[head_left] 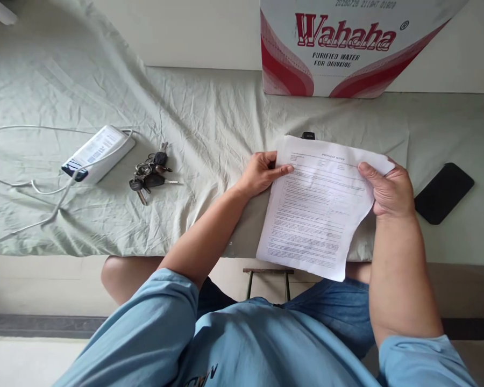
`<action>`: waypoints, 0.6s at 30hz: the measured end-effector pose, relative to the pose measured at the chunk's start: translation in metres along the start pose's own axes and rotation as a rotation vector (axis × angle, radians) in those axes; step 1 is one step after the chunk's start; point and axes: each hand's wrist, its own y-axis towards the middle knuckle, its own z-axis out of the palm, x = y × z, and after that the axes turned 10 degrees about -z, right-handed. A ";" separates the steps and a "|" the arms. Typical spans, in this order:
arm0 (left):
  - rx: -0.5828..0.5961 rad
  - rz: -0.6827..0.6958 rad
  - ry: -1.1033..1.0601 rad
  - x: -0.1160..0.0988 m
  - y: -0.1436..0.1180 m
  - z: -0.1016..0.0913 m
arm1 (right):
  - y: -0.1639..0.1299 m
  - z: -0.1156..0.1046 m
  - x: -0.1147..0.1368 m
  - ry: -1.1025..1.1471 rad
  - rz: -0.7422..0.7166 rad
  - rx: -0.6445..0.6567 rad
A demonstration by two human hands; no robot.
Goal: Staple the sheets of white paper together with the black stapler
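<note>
A printed sheet of paper [314, 215], headed with small text and filled with fine lines of print, is held up above the front edge of the cloth-covered surface. My left hand [262, 172] pinches its upper left edge, thumb on top and fingers behind. At the upper right corner, my right hand [391, 185] grips the paper with the thumb on its face; the other fingers are mostly hidden behind it. The sheet bends slightly, and its lower end hangs past the edge over my lap. A small black object [308, 135] peeks out behind the top edge, its kind unclear.
A black phone [444, 193] lies to the right. On the left are a bunch of keys [151, 173] and a white box-shaped device [100, 153] with white cables [60, 201]. A Wahaha water carton [347, 75] stands at the back on the wrinkled pale green cloth [210, 123].
</note>
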 end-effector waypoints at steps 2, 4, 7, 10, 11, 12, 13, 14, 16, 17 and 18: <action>-0.041 -0.027 -0.078 -0.002 0.000 0.000 | -0.002 0.000 -0.001 0.030 0.048 0.061; -0.103 -0.029 -0.145 -0.003 0.000 -0.001 | -0.003 0.000 -0.003 0.026 0.089 0.140; -0.137 -0.031 -0.186 -0.004 0.001 -0.002 | -0.002 0.000 -0.011 -0.031 0.102 0.188; -0.096 -0.045 -0.236 -0.005 0.002 -0.004 | 0.004 -0.002 -0.023 -0.116 0.020 0.079; -0.078 -0.049 -0.253 -0.006 0.002 -0.004 | 0.006 -0.003 -0.027 -0.138 -0.021 0.031; -0.058 -0.055 -0.263 -0.006 0.002 -0.005 | 0.008 -0.004 -0.029 -0.152 -0.061 -0.011; -0.037 -0.066 -0.265 -0.006 0.001 -0.005 | 0.009 -0.005 -0.031 -0.160 -0.094 -0.046; -0.013 -0.084 -0.256 -0.006 0.001 -0.005 | 0.010 -0.005 -0.031 -0.164 -0.120 -0.070; 0.026 -0.124 -0.217 -0.005 0.000 -0.005 | 0.011 -0.005 -0.029 -0.177 -0.159 -0.095; 0.036 -0.139 -0.195 -0.004 -0.001 -0.005 | 0.010 -0.004 -0.026 -0.187 -0.178 -0.096; 0.037 -0.146 -0.178 -0.003 -0.002 -0.004 | 0.009 -0.003 -0.023 -0.195 -0.201 -0.096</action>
